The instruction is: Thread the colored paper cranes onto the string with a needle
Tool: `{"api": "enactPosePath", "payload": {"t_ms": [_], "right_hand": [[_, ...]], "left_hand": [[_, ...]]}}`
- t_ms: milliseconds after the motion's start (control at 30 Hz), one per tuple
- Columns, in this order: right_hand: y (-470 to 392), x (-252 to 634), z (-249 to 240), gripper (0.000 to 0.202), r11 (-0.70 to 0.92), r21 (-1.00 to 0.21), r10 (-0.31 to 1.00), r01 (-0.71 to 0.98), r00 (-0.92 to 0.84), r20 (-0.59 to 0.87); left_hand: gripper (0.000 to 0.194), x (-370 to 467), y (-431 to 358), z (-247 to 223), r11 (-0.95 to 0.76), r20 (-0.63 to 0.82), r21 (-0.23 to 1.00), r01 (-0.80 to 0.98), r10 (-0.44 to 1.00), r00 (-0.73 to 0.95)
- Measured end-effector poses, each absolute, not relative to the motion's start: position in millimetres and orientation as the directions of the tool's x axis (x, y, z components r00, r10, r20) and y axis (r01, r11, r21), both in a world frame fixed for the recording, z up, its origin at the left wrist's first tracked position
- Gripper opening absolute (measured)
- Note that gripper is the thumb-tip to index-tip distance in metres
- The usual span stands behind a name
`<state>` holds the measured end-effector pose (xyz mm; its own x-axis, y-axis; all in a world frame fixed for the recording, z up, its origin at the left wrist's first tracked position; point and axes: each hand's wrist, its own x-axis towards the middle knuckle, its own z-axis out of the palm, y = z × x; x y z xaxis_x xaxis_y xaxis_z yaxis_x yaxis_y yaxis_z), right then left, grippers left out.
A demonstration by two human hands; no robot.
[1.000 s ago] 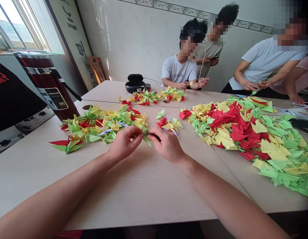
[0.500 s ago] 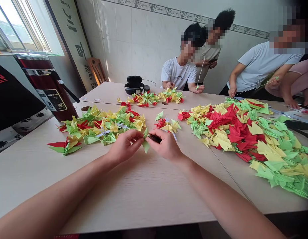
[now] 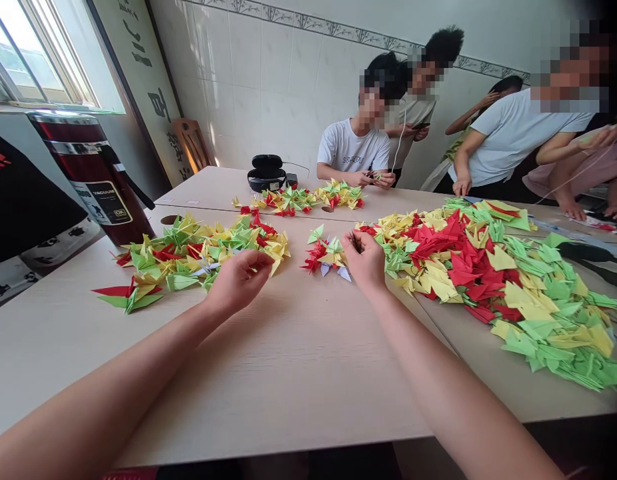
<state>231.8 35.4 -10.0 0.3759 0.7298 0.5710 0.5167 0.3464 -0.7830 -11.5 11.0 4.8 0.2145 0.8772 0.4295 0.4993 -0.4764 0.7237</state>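
Observation:
My left hand (image 3: 242,281) is closed, thumb and fingers together, at the front edge of a pile of folded paper cranes (image 3: 181,253) in green, yellow, red and a little lilac. Whatever its fingertips hold, if anything, is hidden. My right hand (image 3: 367,259) is closed around a small dark tool (image 3: 356,241), mostly covered by the fingers; its kind cannot be made out. Just left of that hand lies a small group of paper cranes (image 3: 316,255). Beyond my right hand spreads a big heap of folded paper pieces (image 3: 458,250) in red, yellow and green.
A tall dark red vacuum flask (image 3: 96,180) stands at the left. An open black case (image 3: 266,175) and more cranes (image 3: 293,198) are farther back on the table (image 3: 288,373). Several people work or stand across it, one person (image 3: 356,150) handling something small.
My hands have moved apart, the right one shifting right and up with the dark tool. The green paper piece between them no longer shows there. Another person has come into view behind.

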Motion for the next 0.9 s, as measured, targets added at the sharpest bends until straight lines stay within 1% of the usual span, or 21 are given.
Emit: {"api": "enactPosePath", "payload": {"t_ms": [100,200,333,400,467,533,633,700,767,900], "right_hand": [[27,218,-8,0.017,0.434,-0.719,0.705,0.542,0.293,0.646],[19,201,-13,0.014,0.485,-0.645,0.734,0.591,0.127,0.667],[15,180,-30,0.014,0.483,-0.627,0.811,0.611,-0.043,0.583],[14,171,-37,0.019,0.467,-0.606,0.838,0.645,-0.104,0.535],[11,163,-40,0.026,0.466,-0.544,0.851,0.697,-0.185,0.492],[9,157,-39,0.036,0.461,-0.452,0.860,0.764,-0.261,0.438],[8,150,-34,0.054,0.418,-0.327,0.887,0.848,-0.304,0.347],[8,146,-31,0.059,0.406,-0.282,0.896,0.869,-0.318,0.311],[10,143,-29,0.057,0.421,-0.269,0.892,0.866,-0.342,0.296],[11,142,-31,0.049,0.438,-0.311,0.883,0.843,-0.340,0.323]], "left_hand": [[0.015,-14,13,6,-0.463,0.448,0.713,0.526,0.878,0.165],[0.016,-15,15,5,-0.459,0.456,0.705,0.541,0.877,0.150],[0.016,-16,17,2,-0.473,0.458,0.700,0.535,0.872,0.172],[0.016,-16,19,0,-0.483,0.467,0.694,0.534,0.866,0.176],[0.015,-17,21,-1,-0.493,0.479,0.685,0.537,0.859,0.178],[0.015,-19,22,-1,-0.501,0.488,0.678,0.538,0.854,0.180],[0.016,-19,23,-1,-0.504,0.490,0.675,0.538,0.852,0.182],[0.016,-19,22,0,-0.502,0.490,0.667,0.550,0.852,0.184],[0.016,-19,22,0,-0.498,0.488,0.662,0.561,0.854,0.181],[0.015,-20,22,0,-0.503,0.491,0.677,0.537,0.853,0.180]]}}
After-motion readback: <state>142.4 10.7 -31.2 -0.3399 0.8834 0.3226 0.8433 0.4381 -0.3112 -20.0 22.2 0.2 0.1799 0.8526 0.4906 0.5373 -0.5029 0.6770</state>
